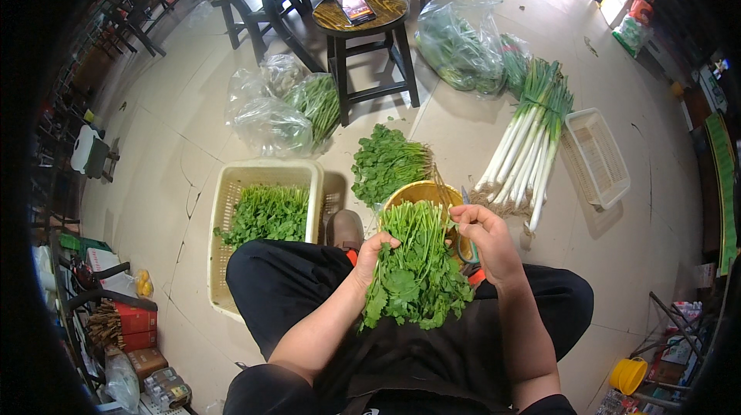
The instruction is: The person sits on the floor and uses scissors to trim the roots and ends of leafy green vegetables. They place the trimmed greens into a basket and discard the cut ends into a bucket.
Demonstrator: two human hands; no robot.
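Observation:
My left hand (pixel 375 253) is closed around a bunch of cilantro (pixel 414 264), its leaves towards me and its pale stem ends pointing away. At the bunch's right edge, my right hand (pixel 483 238) has thumb and forefinger pinched close together near the stems; whatever is between the fingertips is too small to make out. Scissors (pixel 470 252) with a grey-green handle show beside that hand, partly hidden, and I cannot tell if it holds them. Beneath the bunch is a yellow bucket (pixel 414 189). Just beyond the bucket lies a pile of cilantro with roots (pixel 388 163).
Left of my knee stands a cream plastic basket (pixel 317 201) holding cilantro. Leeks (pixel 521 154) and a white basket (pixel 599 160) lie on the right. Plastic bags of vegetables (pixel 283 108) (pixel 460 47) flank a wooden stool (pixel 385 4) with a phone (pixel 352 3) on it.

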